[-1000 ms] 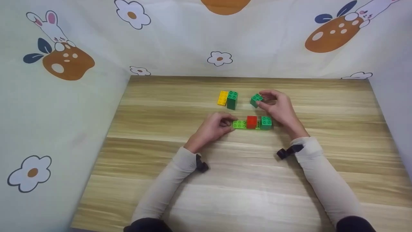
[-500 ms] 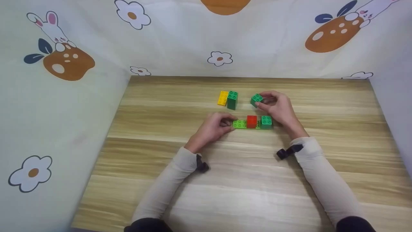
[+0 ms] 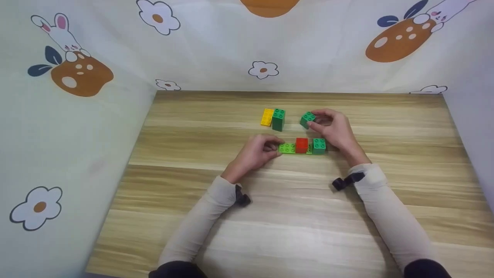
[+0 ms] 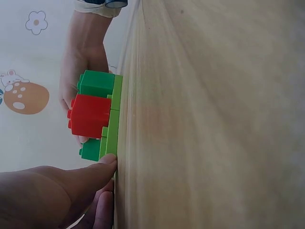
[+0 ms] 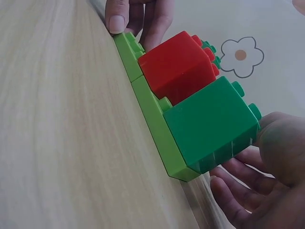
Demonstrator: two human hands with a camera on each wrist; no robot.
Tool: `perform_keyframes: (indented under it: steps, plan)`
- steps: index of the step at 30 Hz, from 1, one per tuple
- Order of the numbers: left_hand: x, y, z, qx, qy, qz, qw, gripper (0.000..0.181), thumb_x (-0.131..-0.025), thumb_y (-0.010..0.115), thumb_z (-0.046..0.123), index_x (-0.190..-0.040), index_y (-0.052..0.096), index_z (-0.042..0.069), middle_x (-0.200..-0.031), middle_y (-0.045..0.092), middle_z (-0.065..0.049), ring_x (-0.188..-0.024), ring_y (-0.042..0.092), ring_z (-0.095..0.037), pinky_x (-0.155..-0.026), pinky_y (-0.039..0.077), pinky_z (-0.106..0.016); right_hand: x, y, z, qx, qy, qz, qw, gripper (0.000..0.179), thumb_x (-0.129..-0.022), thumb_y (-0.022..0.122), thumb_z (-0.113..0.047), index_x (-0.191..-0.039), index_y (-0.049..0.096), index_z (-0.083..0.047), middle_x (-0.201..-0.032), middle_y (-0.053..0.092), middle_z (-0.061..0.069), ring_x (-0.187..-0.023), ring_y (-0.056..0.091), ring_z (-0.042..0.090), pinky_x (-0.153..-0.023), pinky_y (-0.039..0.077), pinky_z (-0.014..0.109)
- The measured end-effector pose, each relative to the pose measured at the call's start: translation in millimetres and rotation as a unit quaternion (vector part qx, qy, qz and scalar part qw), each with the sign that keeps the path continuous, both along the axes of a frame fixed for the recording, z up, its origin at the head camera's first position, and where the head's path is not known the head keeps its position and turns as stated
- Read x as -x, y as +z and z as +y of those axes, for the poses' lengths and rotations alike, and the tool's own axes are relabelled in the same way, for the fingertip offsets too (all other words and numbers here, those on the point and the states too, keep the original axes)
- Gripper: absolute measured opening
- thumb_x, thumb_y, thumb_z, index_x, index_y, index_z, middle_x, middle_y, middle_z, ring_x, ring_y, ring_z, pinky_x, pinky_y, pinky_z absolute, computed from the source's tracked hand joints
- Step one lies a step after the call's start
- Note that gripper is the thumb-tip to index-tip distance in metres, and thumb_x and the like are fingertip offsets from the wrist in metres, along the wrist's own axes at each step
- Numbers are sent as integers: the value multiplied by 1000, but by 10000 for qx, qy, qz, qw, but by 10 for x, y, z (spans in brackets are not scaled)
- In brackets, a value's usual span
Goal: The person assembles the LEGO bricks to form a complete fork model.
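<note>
Two light green plates [image 3: 287, 148] lie end to end on the table, carrying a red brick [image 3: 301, 145] near the middle and a green brick [image 3: 319, 146] at the right end. My left hand [image 3: 256, 153] pinches the left end of the row between thumb and fingers; the left wrist view shows the thumb on the plate's edge. Behind the row, my right hand [image 3: 335, 129] grips another green brick [image 3: 307, 119], turned at an angle, between thumb and fingers. In the right wrist view, the bricks on the row hide what the right hand [image 5: 267, 176] holds.
Farther back stand a tall green brick [image 3: 278, 120], perhaps two stacked, and beside it a flat yellow plate [image 3: 266, 117]. The wooden table [image 3: 270, 231] meets a patterned cloth wall [image 3: 216, 50] at the back and another at the left.
</note>
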State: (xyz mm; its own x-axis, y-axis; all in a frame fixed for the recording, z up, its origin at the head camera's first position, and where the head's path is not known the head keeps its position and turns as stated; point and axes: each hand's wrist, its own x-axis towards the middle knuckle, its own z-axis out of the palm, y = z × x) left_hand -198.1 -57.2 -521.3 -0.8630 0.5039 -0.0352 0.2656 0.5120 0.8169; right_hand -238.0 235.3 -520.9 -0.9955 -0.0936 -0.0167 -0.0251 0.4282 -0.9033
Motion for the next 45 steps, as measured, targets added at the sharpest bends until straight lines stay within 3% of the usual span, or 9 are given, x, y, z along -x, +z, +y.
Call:
perform_keyframes:
  steps: [9,14,26,33,45]
  plan:
    - [-4,4,-3,-31,-15,-33,10000,35,-96,81,4,-131,77,7,-120,79,-9,-97,74,-17,-92,66,-29,-26,43,-1,-14,87,-5,10000,47,-101,80,-25,-143,70,-7,-132,75,19,-119,73,26,-96,59,17]
    - [1,1,0,-8,-10,-83,10000,36,-97,80,4,-132,77,7,-117,78,-10,-97,73,-16,-92,65,-29,-39,60,4,20,266,94,9996,46,-102,78,-25,-143,69,-6,-134,74,19,-122,73,30,-97,59,17]
    - [7,-10,-2,-87,-90,95,9999,34,-95,83,5,-129,77,6,-112,79,-10,-93,74,-15,-89,66,-26,-108,216,12,-17,499,146,9986,46,-102,78,-28,-144,70,-11,-136,74,17,-124,73,33,-90,58,12]
    - [5,-1,-3,-61,-60,-2,10000,35,-96,81,5,-131,77,6,-114,79,-10,-95,74,-15,-90,66,-27,-154,295,-38,93,581,4,9983,41,-101,79,-29,-140,74,-18,-133,76,11,-113,77,30,-84,64,20]
    - [3,1,1,-39,-36,-43,10000,35,-97,81,6,-131,77,7,-117,80,-9,-97,76,-16,-90,66,-26,-216,367,-126,-247,975,30,9949,38,-100,81,-29,-136,76,-19,-132,78,7,-115,75,24,-89,62,19]
